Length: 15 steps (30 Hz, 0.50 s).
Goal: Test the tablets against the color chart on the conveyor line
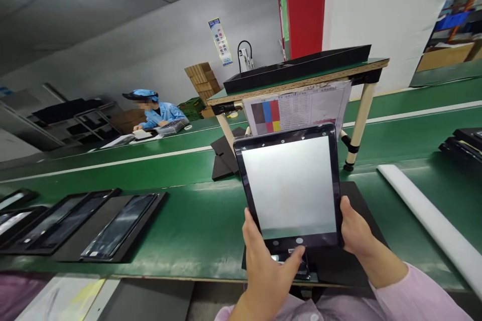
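A black-framed tablet [293, 185] is held up in front of me, tilted slightly, its screen bright and mostly white with small icons along the top and bottom. My left hand [265, 261] grips its lower left side, the thumb at the bottom edge near the on-screen buttons. On the lower right edge, my right hand [357, 235] is wrapped round the frame, its fingers hidden behind. Beneath the tablet lies a black mat [350, 261] on the green bench [199, 220]. A small dark device [303, 268] shows partly below the tablet.
Black trays with dark screen panels [120, 225] lie at left. Behind the tablet stands a small raised shelf [301, 85] with a black tray and a hanging chart [297, 110]. A white strip [429, 220] lies at right. Across the line, a person in blue [158, 110] works.
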{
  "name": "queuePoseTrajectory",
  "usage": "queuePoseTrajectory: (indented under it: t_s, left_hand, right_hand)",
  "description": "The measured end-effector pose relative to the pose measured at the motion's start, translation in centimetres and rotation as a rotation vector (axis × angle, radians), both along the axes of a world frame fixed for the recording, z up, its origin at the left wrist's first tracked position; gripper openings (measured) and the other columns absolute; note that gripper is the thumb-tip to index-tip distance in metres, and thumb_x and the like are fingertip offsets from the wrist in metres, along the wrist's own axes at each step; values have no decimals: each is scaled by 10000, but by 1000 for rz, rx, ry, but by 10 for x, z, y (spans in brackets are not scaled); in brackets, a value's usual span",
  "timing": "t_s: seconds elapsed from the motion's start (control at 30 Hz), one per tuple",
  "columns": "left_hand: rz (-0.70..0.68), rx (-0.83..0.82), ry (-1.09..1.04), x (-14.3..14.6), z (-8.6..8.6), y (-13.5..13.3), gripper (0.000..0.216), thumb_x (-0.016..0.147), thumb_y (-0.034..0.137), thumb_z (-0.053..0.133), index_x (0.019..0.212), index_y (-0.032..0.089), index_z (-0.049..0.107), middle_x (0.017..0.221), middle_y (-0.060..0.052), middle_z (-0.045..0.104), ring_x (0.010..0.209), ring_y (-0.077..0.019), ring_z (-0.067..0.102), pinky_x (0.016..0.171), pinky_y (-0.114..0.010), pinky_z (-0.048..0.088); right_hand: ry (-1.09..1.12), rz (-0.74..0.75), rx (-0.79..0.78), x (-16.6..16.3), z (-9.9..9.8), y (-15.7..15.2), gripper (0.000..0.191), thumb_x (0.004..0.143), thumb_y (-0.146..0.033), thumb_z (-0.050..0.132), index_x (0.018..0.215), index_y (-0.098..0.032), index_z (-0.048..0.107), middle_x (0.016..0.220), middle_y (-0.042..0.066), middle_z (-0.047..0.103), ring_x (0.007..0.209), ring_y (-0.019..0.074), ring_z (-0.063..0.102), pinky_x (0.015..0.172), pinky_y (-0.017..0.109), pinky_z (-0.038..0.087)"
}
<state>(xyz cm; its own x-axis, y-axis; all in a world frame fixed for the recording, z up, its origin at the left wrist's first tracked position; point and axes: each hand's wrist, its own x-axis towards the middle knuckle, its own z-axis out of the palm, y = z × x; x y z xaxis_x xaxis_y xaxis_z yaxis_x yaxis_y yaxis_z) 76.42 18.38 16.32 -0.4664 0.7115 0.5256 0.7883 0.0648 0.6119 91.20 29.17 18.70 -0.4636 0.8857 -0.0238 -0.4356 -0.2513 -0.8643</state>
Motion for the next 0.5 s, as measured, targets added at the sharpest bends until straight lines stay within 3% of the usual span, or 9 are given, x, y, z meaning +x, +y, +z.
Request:
queuePoseTrajectory:
  t_s: [0.23,0.5]
  left_hand:
    - [2,91,123,1,-9,2,1054,843,581,621,1582,193,-22,1521,-246,304,1349,-409,422,988,-551,478]
    - [-27,69,-159,3,-10,2,1129,738,601,734,1559,152,102,1510,-263,333,1421,-429,328,1074,-547,408]
  right_hand:
    - [-17,5,69,5,5,3,721,556,-898,651,746,-212,765,930,135,761,1243,351,577,1076,492,442]
    - [-17,-21,117,0,17,-3,693,612,-888,619,793,-239,783,955,110,760,1348,313,480,1105,461,422]
